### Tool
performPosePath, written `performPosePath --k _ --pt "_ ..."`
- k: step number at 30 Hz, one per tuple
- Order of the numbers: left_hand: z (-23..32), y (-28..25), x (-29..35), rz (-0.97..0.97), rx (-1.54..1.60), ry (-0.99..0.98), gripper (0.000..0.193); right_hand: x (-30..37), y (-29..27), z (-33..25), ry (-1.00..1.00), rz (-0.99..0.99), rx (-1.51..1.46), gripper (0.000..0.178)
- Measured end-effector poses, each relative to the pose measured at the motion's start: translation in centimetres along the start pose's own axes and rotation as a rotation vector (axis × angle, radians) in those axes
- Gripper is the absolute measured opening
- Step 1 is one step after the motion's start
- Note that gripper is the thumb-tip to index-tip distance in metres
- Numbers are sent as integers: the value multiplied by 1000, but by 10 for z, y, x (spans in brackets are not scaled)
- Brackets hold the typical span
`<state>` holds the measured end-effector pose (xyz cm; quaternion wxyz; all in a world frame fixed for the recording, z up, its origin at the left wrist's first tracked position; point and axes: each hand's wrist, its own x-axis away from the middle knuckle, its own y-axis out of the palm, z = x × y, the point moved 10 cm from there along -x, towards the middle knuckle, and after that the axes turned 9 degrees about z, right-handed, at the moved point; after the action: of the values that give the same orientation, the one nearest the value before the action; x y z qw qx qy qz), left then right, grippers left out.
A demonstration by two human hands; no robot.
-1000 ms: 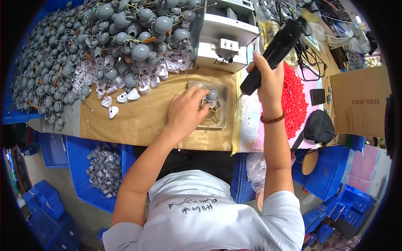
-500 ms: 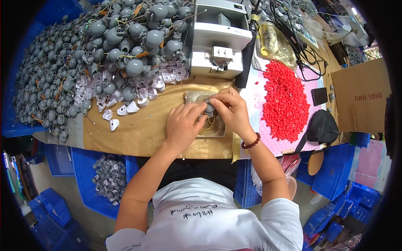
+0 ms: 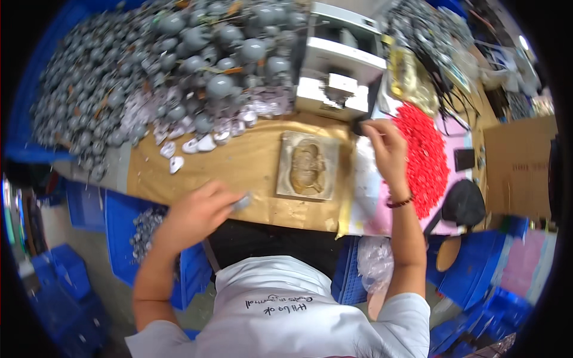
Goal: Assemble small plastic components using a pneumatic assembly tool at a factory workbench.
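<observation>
The small grey part (image 3: 242, 201) sits left of centre in the frame, over the brown bench covering (image 3: 239, 164) near its front edge, at the fingertips of the left hand (image 3: 202, 212). Those fingers look narrow, pinched on the part's near end, though blur hides exactly where they press. A light, steady pinch that leaves most of the part uncovered would suit it best, with the wrist kept above the bench edge so nothing catches. Right of the part, near the middle, lies the square block (image 3: 285, 186), its shaped hollow in plain sight; its rim looks hard, so clearing it well seems wise. Right of centre, the right hand (image 3: 388, 143) has curled fingers at the end of a black handle (image 3: 360, 126); I cannot tell whether they grip it or only touch it. A grip well around the handle, not just at its tip, would give better control. Close by on the right spreads a heap of red pieces (image 3: 421, 161), which a low elbow could scatter. The white machine (image 3: 328, 92) stands at the top, piled grey parts (image 3: 221, 86) fill the upper left, and a blue bin (image 3: 117, 232) sits lower left, beside the left forearm.
</observation>
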<state>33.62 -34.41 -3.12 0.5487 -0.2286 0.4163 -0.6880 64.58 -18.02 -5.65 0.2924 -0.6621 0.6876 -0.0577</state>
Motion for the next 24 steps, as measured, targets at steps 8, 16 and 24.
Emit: performPosePath --k 8,16,24 --pt "-97 -76 45 195 -321 -385 41 9 -22 65 -381 -161 759 33" --pt "-123 -21 50 481 -375 -274 35 11 -11 77 -428 -194 740 30" --pt "-99 -16 79 472 -272 -211 20 6 -30 66 -390 -91 588 22"
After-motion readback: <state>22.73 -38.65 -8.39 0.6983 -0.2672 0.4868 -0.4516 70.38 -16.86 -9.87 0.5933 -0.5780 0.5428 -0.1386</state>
